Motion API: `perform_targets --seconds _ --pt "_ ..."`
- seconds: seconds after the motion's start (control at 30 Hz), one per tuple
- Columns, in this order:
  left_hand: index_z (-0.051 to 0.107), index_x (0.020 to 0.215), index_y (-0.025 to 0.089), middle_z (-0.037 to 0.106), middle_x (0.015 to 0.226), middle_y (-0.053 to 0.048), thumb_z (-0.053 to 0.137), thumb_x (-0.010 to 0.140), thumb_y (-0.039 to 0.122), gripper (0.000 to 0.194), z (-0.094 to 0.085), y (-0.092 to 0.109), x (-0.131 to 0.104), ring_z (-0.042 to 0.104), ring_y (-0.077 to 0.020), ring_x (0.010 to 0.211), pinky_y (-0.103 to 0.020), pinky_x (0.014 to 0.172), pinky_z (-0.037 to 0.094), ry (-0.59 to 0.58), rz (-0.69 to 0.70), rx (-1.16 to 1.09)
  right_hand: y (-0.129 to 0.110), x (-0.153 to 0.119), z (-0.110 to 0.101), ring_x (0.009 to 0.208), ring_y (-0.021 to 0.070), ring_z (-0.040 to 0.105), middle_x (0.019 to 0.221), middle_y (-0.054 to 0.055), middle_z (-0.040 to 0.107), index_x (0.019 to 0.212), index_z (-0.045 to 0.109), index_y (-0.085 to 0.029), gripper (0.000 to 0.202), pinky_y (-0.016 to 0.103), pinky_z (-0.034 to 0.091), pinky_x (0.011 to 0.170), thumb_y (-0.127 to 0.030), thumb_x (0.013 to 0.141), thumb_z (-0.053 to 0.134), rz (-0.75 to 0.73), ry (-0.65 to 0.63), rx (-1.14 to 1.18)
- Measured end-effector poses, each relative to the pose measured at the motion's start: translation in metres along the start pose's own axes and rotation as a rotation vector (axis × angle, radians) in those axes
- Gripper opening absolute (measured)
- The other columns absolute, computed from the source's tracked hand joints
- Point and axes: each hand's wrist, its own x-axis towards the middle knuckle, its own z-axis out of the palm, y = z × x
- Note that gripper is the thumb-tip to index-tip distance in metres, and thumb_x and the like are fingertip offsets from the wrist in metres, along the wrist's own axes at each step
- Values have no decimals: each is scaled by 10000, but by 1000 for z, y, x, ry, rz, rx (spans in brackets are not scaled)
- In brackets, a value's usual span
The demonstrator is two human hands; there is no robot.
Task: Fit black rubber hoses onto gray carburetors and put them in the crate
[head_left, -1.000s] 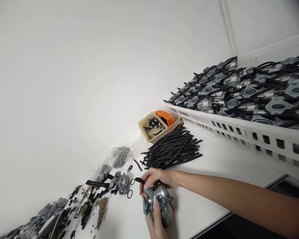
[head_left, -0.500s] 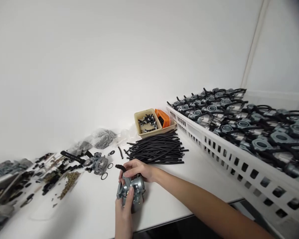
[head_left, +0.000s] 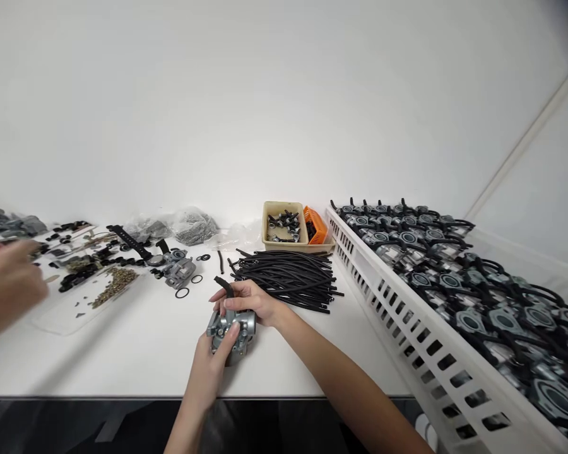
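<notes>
On the counter [head_left: 293, 362], hoses [head_left: 288, 277] lie behind the held carburetor [head_left: 248, 323], before the tray [head_left: 284, 246]. Right of them stands a crate [head_left: 400, 287]

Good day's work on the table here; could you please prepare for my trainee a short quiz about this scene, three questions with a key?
1. True or false: the left hand and the right hand are both on the grey metal part.

2. Seen from the camera, what stands directly behind the pile of black tubes?
A) golden pieces
B) a beige tray
C) two black rings

3. Fill in: the large crate at the person's right is ____ in colour.

Key: 1. True. 2. B. 3. White.
</notes>
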Motion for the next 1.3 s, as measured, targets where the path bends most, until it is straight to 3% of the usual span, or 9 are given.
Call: perform_targets --seconds 0.17,0.3,0.37,0.47,0.57,0.8,0.97,1.17,1.3 --pt "651 712 184 655 658 -29 667 754 509 328 -4 5 -1 629 -267 748 -356 737 533 -32 14 -5 2 0 -2 675 128 584 693 11 650 839 732 -118 472 284 444 725 -427 521 891 24 21 -23" --pt "694 861 171 708 794 -46 652 772 503 346 -6 6 0 648 -282 830 -358 785 525 -76 -4 -55 4 -2 -6 658 142 586 705 43 658 816 722 -97 495 271 438 668 -558 638 757 27 8 22" --pt "701 878 166 719 838 -48 640 784 499 351 -6 5 1 650 -271 841 -335 777 523 -86 -16 -75 5 -2 -8 691 167 601 720 65 667 810 710 -92 447 280 445 671 -523 698 677 36 17 36" --pt "686 811 161 702 759 -41 642 771 514 359 -4 5 1 640 -241 738 -315 708 524 -57 -22 -111 6 -1 -12 789 209 625 772 88 689 815 688 -104 312 292 458 698 -383 683 650 58 21 45" --pt "676 766 149 670 666 -42 648 752 535 387 -2 4 0 617 -227 658 -309 646 513 -51 -24 -136 5 -2 -14 840 228 641 811 97 707 822 679 -112 298 293 468 712 -341 632 674 89 13 54" --pt "689 837 134 695 744 -81 651 712 597 481 -1 1 2 635 -262 737 -312 684 509 -16 -18 -75 4 -4 -15 836 218 666 833 107 719 896 665 -103 450 323 475 792 -385 580 818 105 -6 79" --pt "689 944 127 707 785 -67 638 723 596 521 0 1 1 638 -260 763 -311 702 506 -14 -4 -64 4 -3 -12 785 201 665 762 49 704 817 605 -145 500 323 485 773 -382 491 901 87 45 60" --pt "654 748 151 672 671 -48 621 726 621 472 1 2 1 607 -233 663 -287 627 467 4 26 41 -1 -1 -5 855 199 650 693 26 687 917 645 -145 493 323 462 819 -372 554 890 16 -16 -26" --pt "634 734 149 671 679 -54 606 752 615 467 0 2 0 598 -221 652 -282 620 459 -19 24 55 1 0 -6 715 147 611 683 13 668 852 685 -132 458 294 448 769 -409 549 887 8 -25 -72"
